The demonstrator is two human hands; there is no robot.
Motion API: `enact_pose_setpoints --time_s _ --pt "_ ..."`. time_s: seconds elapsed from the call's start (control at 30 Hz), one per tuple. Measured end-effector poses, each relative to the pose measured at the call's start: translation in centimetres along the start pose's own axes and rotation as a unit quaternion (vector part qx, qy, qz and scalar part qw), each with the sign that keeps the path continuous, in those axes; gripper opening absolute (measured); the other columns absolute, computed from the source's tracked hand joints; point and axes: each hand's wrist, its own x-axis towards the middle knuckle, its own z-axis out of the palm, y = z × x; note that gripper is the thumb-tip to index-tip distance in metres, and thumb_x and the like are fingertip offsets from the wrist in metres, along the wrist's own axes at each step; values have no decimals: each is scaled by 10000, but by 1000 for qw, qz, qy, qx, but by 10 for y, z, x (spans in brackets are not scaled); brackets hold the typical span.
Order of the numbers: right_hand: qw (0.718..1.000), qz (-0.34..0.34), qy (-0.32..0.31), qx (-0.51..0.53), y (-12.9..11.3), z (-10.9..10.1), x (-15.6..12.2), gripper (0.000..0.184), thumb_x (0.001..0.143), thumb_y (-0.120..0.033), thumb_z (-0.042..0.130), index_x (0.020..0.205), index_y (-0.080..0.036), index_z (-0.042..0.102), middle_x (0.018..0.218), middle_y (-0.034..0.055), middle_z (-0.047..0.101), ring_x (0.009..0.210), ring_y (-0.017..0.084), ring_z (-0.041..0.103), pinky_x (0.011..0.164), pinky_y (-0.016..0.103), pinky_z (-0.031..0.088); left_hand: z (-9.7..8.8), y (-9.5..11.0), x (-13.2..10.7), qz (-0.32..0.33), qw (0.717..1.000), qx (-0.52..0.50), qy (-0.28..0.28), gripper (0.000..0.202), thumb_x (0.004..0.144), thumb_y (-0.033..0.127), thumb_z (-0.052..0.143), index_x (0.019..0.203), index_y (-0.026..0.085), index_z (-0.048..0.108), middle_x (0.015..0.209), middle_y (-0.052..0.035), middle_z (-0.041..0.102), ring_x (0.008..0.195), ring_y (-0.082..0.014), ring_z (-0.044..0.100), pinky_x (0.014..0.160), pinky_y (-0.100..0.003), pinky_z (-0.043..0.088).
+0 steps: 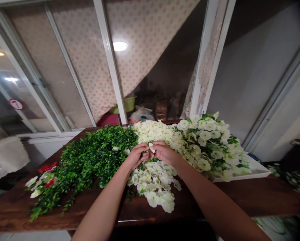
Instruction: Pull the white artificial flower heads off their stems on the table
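In the head view, a white tray (255,174) at the right of the frame sits on a dark wooden table (252,197), heaped with white artificial flowers (207,144) and green leaves. Farther back, through the window frame, a lime-green basin (123,105) stands near a plastic bag (141,114). Both forearms reach in from the bottom of the frame. The left hand (137,155) and right hand (162,152) are together at the centre, fingers curled, pinching a small white petal (152,148) between them. Just below the hands lies a strand of white flowers (153,182). To the left spreads a mound of artificial green foliage (97,157), with red flowers (47,168) at its lower left.
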Motion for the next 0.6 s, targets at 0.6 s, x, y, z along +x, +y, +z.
enact_pose_setpoints --time_s 0.6 --pt "998 2 -2 64 4 6 -1 113 770 -246 676 715 -173 609 637 -6 571 594 137 551 622 301 461 3 7 -4 -11 1000 21 18 235 735 284 678 713 151 485 497 61 390 399 -44 347 445 -186 223"
